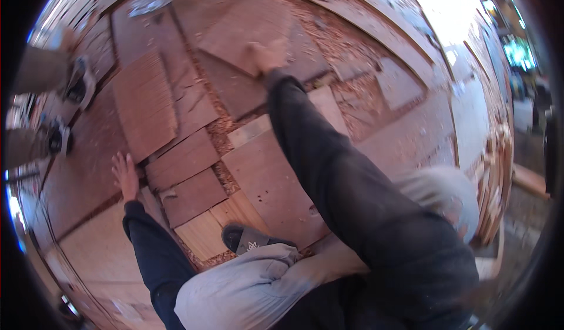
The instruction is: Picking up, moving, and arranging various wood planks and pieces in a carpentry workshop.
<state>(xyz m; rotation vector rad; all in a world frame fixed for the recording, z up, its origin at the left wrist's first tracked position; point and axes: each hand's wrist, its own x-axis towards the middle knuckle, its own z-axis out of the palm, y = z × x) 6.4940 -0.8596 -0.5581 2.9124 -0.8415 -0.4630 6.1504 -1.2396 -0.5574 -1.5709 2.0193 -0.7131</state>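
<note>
My right hand (267, 57) reaches far forward, its fingers curled at the near corner of a flat reddish-brown wooden board (244, 33). The hand is somewhat blurred. That board lies partly over other boards. My left hand (126, 174) has its fingers spread, close to the lower end of a ridged reddish wooden panel (144, 104) and holding nothing. Between my arms lie smaller wooden boards (182, 159) and a larger board (267, 177).
Wood shavings (346, 48) fill the gaps between boards. Long pale planks (376, 21) lie at the far right, and a stack of thin wood strips (493, 183) stands right. Another person's shoes (82, 83) are at the left. Crumpled clear plastic (151, 1) lies at the back.
</note>
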